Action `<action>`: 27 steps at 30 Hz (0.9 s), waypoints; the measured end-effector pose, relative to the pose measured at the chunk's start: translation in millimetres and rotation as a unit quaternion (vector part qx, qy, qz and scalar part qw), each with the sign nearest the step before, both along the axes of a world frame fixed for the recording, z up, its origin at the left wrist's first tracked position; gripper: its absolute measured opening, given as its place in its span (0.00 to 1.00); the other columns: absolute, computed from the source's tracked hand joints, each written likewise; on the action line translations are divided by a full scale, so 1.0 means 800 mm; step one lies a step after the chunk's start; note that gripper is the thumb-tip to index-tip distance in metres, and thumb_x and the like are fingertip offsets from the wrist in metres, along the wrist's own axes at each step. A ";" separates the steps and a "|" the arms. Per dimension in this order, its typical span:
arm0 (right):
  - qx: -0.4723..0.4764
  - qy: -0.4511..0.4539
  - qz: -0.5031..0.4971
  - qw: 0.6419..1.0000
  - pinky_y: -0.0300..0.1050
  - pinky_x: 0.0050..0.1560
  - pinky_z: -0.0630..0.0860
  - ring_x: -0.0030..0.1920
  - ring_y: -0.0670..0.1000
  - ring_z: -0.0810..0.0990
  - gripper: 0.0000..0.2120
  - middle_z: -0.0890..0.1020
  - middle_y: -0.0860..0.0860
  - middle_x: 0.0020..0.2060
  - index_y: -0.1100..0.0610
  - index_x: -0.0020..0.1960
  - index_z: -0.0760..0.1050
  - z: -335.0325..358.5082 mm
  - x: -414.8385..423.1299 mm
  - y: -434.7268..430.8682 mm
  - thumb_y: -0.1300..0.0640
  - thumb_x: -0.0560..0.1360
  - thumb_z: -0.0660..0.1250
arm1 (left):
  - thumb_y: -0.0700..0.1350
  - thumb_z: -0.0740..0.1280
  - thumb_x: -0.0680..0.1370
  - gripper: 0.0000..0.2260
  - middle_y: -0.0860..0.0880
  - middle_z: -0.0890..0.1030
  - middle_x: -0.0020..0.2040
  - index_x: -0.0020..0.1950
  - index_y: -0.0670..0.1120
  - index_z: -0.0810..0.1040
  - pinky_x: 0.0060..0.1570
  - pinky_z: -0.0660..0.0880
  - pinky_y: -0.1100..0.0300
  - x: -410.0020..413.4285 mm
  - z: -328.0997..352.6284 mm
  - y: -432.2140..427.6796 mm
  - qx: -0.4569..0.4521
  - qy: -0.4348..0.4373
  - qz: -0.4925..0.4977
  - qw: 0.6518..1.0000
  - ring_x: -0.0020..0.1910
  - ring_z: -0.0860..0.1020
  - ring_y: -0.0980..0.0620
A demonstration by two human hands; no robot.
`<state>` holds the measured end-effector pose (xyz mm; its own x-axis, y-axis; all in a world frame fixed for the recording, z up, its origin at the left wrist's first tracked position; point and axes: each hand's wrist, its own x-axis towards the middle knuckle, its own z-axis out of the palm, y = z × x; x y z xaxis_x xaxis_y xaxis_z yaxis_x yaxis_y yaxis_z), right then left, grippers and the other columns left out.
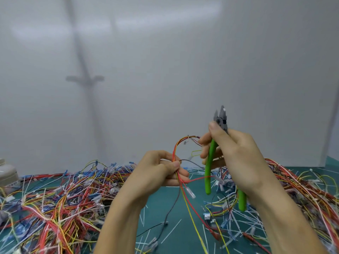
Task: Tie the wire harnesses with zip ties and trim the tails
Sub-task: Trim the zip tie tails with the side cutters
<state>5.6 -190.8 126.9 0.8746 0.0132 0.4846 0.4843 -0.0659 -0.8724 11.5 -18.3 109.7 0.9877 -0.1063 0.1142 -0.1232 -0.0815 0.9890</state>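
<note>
A person's left hand (161, 171) pinches a thin harness (175, 154) of red and yellow wires, which loops up toward 12 o'clock. The right hand (236, 156) grips green-handled cutters (209, 171), blades up and slightly parted. Whether this harness carries a tie is too small to tell. White trimmed tails (238, 222) litter the green worktop (165, 208) at 5 o'clock, suggesting much is done. Tangled harness piles (64, 195) lie at 8 and 4 o'clock.

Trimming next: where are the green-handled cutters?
Head view, right of centre: the cutters are gripped in the right hand, jaws up, beside the wire loop.
</note>
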 end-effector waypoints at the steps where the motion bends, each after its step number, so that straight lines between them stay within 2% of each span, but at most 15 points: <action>1: -0.011 -0.028 -0.023 0.999 0.61 0.45 0.80 0.37 0.55 0.82 0.25 0.83 0.51 0.32 0.53 0.40 0.80 0.001 -0.002 0.003 0.35 0.78 0.57 | 0.33 0.61 0.81 0.04 0.42 0.84 0.34 0.52 0.33 0.74 0.32 0.80 0.63 0.001 -0.001 -0.002 -0.001 0.001 0.007 1.000 0.32 0.84 0.49; 3: 0.009 -0.089 -0.050 0.995 0.62 0.46 0.80 0.39 0.52 0.83 0.24 0.83 0.51 0.35 0.51 0.41 0.79 0.002 -0.006 0.009 0.34 0.77 0.55 | 0.32 0.61 0.81 0.03 0.43 0.84 0.33 0.50 0.34 0.74 0.31 0.79 0.63 0.003 -0.002 -0.004 -0.020 0.001 0.020 1.000 0.31 0.84 0.49; 7: 0.111 -0.225 -0.059 0.966 0.51 0.46 0.81 0.43 0.51 0.83 0.19 0.82 0.49 0.39 0.53 0.47 0.77 0.002 -0.011 0.020 0.43 0.81 0.52 | 0.32 0.61 0.81 0.04 0.43 0.85 0.35 0.48 0.35 0.74 0.32 0.80 0.63 0.008 -0.005 0.002 -0.038 -0.017 0.050 0.998 0.33 0.85 0.49; 10: 0.167 -0.264 -0.051 0.949 0.48 0.50 0.80 0.46 0.53 0.83 0.17 0.82 0.49 0.40 0.54 0.49 0.76 0.003 -0.013 0.019 0.50 0.84 0.50 | 0.31 0.62 0.81 0.03 0.42 0.85 0.37 0.48 0.36 0.74 0.36 0.82 0.60 0.009 -0.007 0.013 -0.047 -0.015 0.052 0.997 0.37 0.85 0.47; 12: 0.171 -0.256 -0.046 0.950 0.48 0.50 0.80 0.47 0.54 0.83 0.18 0.82 0.49 0.40 0.54 0.48 0.76 0.004 -0.014 0.017 0.50 0.83 0.49 | 0.30 0.62 0.80 0.04 0.42 0.86 0.39 0.48 0.37 0.73 0.38 0.83 0.59 0.009 -0.007 0.018 -0.065 -0.006 0.042 0.997 0.39 0.85 0.46; 16: 0.170 -0.186 -0.035 0.967 0.46 0.44 0.82 0.39 0.55 0.83 0.20 0.80 0.51 0.34 0.56 0.43 0.76 0.006 -0.013 0.011 0.45 0.81 0.52 | 0.29 0.60 0.80 0.06 0.41 0.86 0.40 0.48 0.37 0.72 0.37 0.82 0.61 0.008 -0.006 0.020 -0.129 0.009 0.015 0.992 0.41 0.86 0.43; 19: 0.128 -0.086 -0.023 0.988 0.43 0.32 0.80 0.30 0.54 0.80 0.26 0.77 0.52 0.28 0.58 0.39 0.77 0.006 -0.009 0.005 0.38 0.79 0.55 | 0.30 0.59 0.81 0.04 0.41 0.86 0.43 0.49 0.37 0.72 0.37 0.81 0.63 0.008 -0.006 0.021 -0.165 0.001 0.000 0.986 0.42 0.86 0.45; 21: 0.096 -0.013 -0.036 0.995 0.45 0.28 0.78 0.26 0.53 0.78 0.28 0.77 0.52 0.26 0.60 0.40 0.77 0.002 -0.002 0.002 0.38 0.80 0.55 | 0.31 0.60 0.81 0.04 0.41 0.86 0.46 0.51 0.38 0.72 0.36 0.81 0.64 0.008 -0.006 0.023 -0.167 -0.013 -0.005 0.986 0.42 0.86 0.46; 24: -0.021 0.080 -0.060 0.995 0.52 0.32 0.78 0.25 0.56 0.79 0.29 0.78 0.55 0.25 0.61 0.40 0.78 -0.009 0.012 -0.004 0.41 0.82 0.52 | 0.33 0.60 0.81 0.03 0.43 0.86 0.50 0.54 0.37 0.72 0.35 0.81 0.64 0.008 -0.006 0.026 -0.156 -0.027 -0.023 0.987 0.41 0.86 0.46; 27: -0.152 0.170 -0.009 0.974 0.50 0.33 0.78 0.26 0.56 0.79 0.28 0.80 0.56 0.26 0.61 0.40 0.79 -0.017 0.017 -0.003 0.42 0.82 0.53 | 0.35 0.60 0.81 0.04 0.45 0.86 0.52 0.56 0.39 0.70 0.33 0.81 0.62 0.009 -0.007 0.030 -0.144 -0.032 -0.036 0.988 0.38 0.86 0.46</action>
